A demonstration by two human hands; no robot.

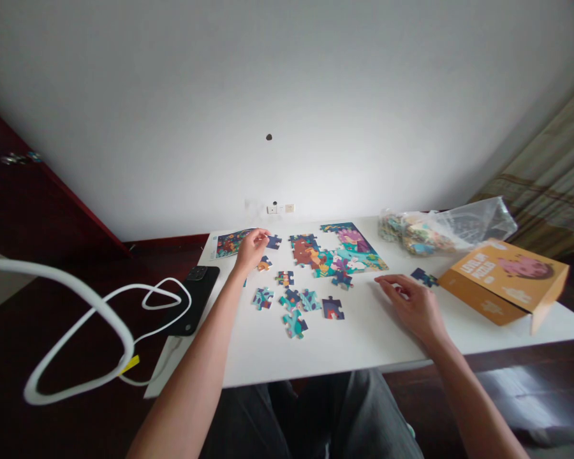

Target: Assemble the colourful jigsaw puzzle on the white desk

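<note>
My left hand is over the left side of the table, its fingers pinched at the edge of a dark blue puzzle piece. Right of that piece lies a partly joined puzzle with a bear, rabbits and a purple animal. My right hand rests on the table, fingers loosely bent and apart, with nothing seen in them. Several loose pieces lie between the hands, among them a dark piece with red and a teal one. Another blue piece sits just beyond my right hand.
A picture sheet lies partly behind my left hand. On the right stand an orange puzzle box and clear bags of pieces. A black phone and a looping white cable are at the table's left edge.
</note>
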